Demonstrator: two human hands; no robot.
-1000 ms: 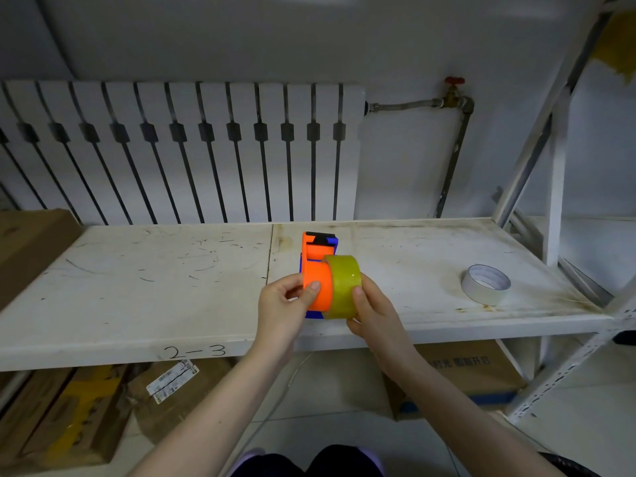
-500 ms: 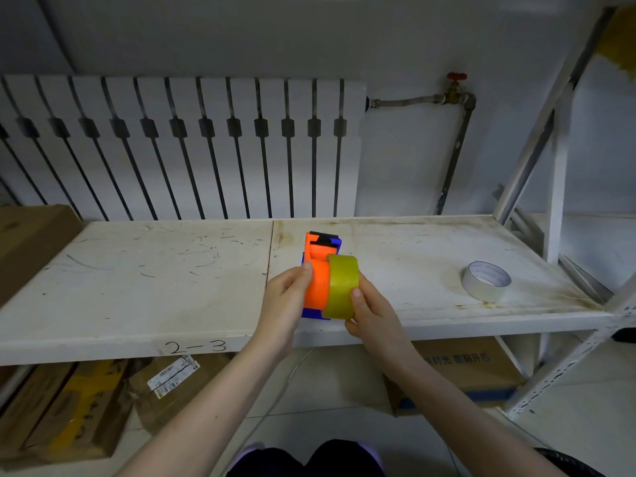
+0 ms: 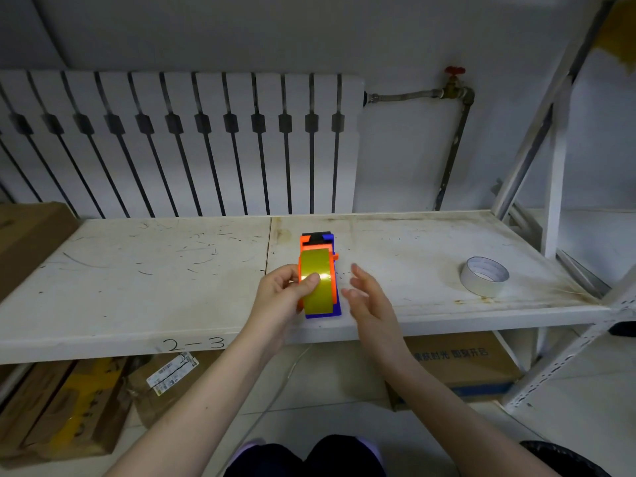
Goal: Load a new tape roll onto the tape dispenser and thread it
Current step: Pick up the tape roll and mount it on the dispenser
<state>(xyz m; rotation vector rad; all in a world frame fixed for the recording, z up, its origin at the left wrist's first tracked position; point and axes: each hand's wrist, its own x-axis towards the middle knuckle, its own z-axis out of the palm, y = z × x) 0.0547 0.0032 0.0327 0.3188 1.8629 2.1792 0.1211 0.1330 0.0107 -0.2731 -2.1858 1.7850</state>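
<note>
An orange and blue tape dispenser [image 3: 323,309] stands near the front edge of the white shelf [image 3: 137,290]. A yellowish clear tape roll [image 3: 318,290] sits on its wheel, its outer band facing me. My left hand [image 3: 282,297] grips the dispenser from the left, thumb resting on the roll. My right hand [image 3: 364,297] hovers just right of the dispenser, fingers spread, touching nothing.
A white tape roll [image 3: 484,275] lies flat on the shelf at the right. A radiator [image 3: 179,146] and a pipe with a red valve [image 3: 454,72] stand behind. Cardboard boxes [image 3: 461,366] sit under the shelf; another box [image 3: 24,242] sits at the far left. A shelf upright [image 3: 554,187] rises at right.
The yellowish roll went from beside the dispenser onto its wheel. My right hand let go of it and pulled back to the right. My left thumb moved onto the roll.
</note>
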